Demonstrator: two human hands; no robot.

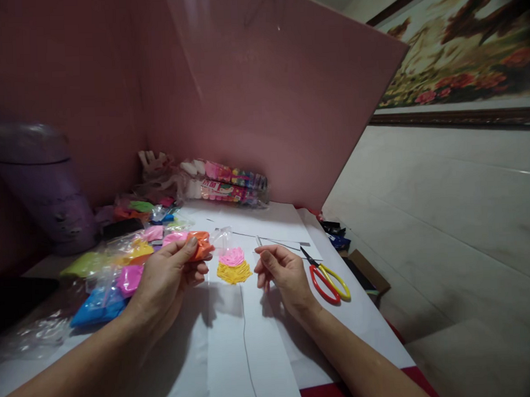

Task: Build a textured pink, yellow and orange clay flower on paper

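Observation:
My left hand (166, 277) is closed on a small clear bag of orange modelling clay (201, 246), thumb on top. Its transparent end points right, over the white paper (227, 362). On that paper lies a ridged clay shape, a pink part (231, 257) above a yellow part (234, 273), with a dark line running down from it. To the right of the shape, my right hand (285, 273) has thumb and fingers pinched together. A thin pale stick-like thing (258, 240) shows at its fingertips; I cannot make out its kind. Scissors (329, 282) with red and yellow handles lie beside this hand.
Several bagged clays, including blue (99, 305) and magenta (130, 279), lie at the left. Behind them stand a purple tumbler (60, 200) and plastic packs of colourful pens (225, 185). A pink panel (265, 94) rises at the back; a cardboard box (369, 270) is at the right.

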